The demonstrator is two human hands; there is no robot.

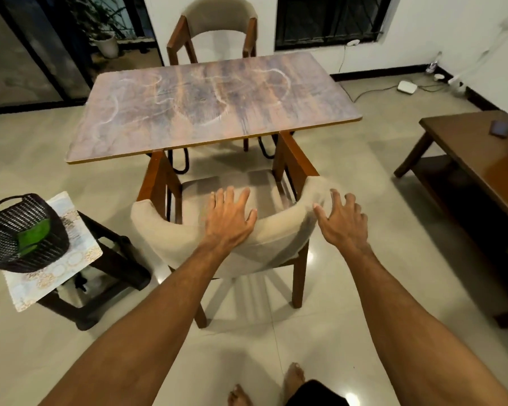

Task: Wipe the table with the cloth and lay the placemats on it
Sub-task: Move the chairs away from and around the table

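Cloth (pixel 35 234) sits in the basket (pixel 9 230) on the placemats (pixel 56 276), near left. Looks like nothing's started: tabletop (pixel 188 112) streaky, unwiped, bare. Left hand (pixel 230 221) and right hand (pixel 343 224) at the chair (pixel 170 230) back, grip apart, fingers spread, holding nothing.

The left forearm (pixel 159 303) and right forearm (pixel 399 303) are bare along all that shows of them, lean, with fine hair. The left hand (pixel 230 221) and right hand (pixel 342 222) are bare as well. Both feet (pixel 295 376) are bare. A patch of black clothing (pixel 317 394) shows at the bottom edge; its kind cannot be told.
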